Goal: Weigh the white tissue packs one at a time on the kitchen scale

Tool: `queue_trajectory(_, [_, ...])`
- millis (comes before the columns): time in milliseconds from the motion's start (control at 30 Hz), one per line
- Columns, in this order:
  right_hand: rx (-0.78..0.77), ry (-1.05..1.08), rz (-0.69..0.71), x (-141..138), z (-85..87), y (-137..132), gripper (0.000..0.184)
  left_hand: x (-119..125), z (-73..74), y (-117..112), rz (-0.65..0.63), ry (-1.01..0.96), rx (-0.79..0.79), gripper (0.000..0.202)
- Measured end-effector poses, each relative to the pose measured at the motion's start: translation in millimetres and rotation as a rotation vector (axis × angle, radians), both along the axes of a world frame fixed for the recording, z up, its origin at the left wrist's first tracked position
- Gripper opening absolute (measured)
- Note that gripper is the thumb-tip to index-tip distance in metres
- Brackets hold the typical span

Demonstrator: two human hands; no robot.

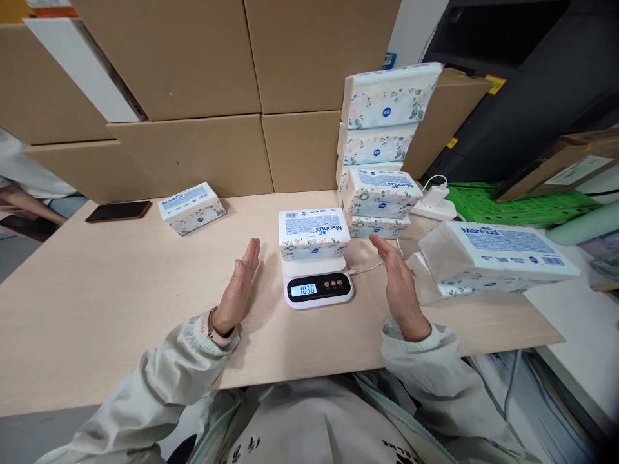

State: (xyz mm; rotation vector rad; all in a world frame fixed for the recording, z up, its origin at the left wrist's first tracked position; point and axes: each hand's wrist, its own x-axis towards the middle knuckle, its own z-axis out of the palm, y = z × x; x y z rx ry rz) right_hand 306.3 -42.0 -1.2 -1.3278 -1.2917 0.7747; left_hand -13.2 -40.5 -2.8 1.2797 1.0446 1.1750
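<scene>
A white digital scale (318, 288) sits on the wooden table (97, 303), its display reading 103.6. On it lies a pack of Manhua tissues (313, 232). My left hand (238, 288) hovers open to the left of the scale, fingers straight and together, palm turned toward the pack. To the right of the scale my right hand (399, 287) is open too, palm facing inward. Neither hand touches the pack or the scale.
A stack of several tissue packs (382, 148) stands behind the scale. Two more packs (493, 258) lie at the right, one pack (191, 207) at the left by a black phone (118, 211). Cardboard boxes (193, 96) wall the back. A white charger (434, 205) and green crate (512, 205) sit at the right.
</scene>
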Motion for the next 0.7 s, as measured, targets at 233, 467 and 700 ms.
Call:
queue_trajectory(233, [-0.022, -0.02, 0.002, -0.2, 2.4, -1.6, 0.069, 0.5, 0.5, -0.1, -0.006, -0.011, -0.005, 0.072])
queue_trajectory(467, [-0.023, -0.04, 0.003, -0.2, 3.1, -1.9, 0.068, 2.2, 2.4, -2.7, -0.015, -0.01, -0.012, 0.07])
queue_trajectory(700, [0.002, -0.063, -0.001, -0.3, 3.4, -1.5, 0.068, 2.9, 3.5, -4.3, -0.017, 0.012, -0.002, 0.072])
